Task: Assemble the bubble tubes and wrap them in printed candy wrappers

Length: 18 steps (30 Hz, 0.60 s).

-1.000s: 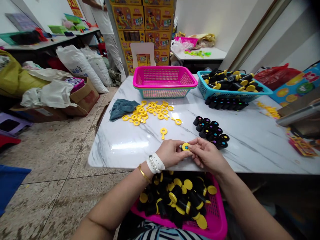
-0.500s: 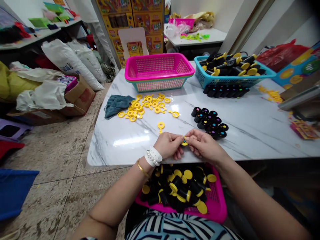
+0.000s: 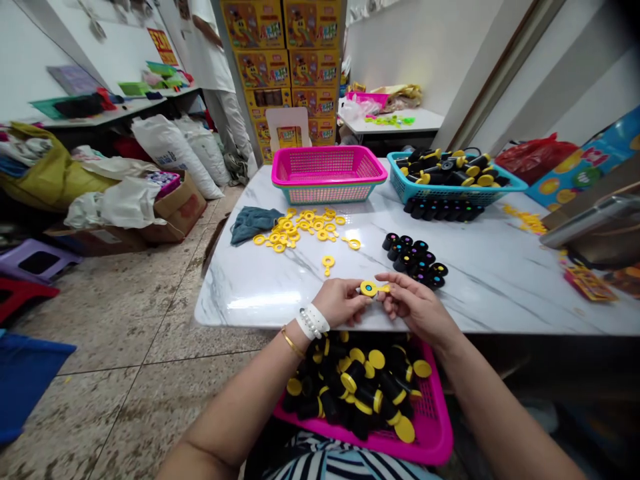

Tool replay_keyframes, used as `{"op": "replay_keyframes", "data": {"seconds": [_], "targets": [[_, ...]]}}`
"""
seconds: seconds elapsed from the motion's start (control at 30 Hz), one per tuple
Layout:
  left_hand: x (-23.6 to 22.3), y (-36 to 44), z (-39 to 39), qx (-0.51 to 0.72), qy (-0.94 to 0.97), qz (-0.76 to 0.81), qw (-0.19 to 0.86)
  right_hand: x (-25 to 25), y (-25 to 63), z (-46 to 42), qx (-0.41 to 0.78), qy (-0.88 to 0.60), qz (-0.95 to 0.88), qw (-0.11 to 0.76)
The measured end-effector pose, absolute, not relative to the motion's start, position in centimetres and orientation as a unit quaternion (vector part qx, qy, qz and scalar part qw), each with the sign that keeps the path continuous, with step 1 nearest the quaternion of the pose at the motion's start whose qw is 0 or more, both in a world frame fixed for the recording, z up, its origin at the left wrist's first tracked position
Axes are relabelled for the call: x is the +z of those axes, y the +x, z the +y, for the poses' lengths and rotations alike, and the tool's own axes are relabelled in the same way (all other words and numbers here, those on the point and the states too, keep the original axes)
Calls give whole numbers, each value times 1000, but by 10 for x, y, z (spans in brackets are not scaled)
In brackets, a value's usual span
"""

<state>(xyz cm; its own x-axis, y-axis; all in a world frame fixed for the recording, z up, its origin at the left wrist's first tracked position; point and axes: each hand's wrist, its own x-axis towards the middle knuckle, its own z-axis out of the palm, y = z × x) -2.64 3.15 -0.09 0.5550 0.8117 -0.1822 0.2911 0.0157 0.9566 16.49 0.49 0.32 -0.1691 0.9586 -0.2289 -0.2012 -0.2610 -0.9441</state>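
Head view, from where I stand: a yellow plastic ring with a short tab (image 3: pixel 369 288), a blue dot showing at its dark centre, is held up by the desk's near edge. The left hand (image 3: pixel 342 302) has its fingers pinched on the ring's left side; the right hand (image 3: pixel 413 305) has its fingers closed narrowly at the tab. Just beyond, one loose yellow ring (image 3: pixel 328 262) lies on the white marbled desk (image 3: pixel 240 283), with a heap of yellow rings (image 3: pixel 286 227) near a dark blue-green cloth (image 3: pixel 254 224). Black cylinders with coloured dots (image 3: pixel 418 257) stand clustered rightward. Below the hands, a bright pink plastic basket (image 3: pixel 440 437) holds black cylinders with yellow caps (image 3: pixel 371 395).
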Motion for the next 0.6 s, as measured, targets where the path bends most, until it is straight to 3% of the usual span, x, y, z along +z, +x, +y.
{"op": "replay_keyframes", "data": {"seconds": [0.17, 0.37, 0.6], "targets": [[6, -25, 29, 230, 726, 414, 499, 8, 179, 14, 651, -455, -467, 389], [4, -17, 24, 248, 789, 423, 369, 33, 174, 38, 592, -500, -606, 181], [3, -4, 16, 196, 784, 524, 269, 23, 168, 18, 535, -543, -610, 218]]}}
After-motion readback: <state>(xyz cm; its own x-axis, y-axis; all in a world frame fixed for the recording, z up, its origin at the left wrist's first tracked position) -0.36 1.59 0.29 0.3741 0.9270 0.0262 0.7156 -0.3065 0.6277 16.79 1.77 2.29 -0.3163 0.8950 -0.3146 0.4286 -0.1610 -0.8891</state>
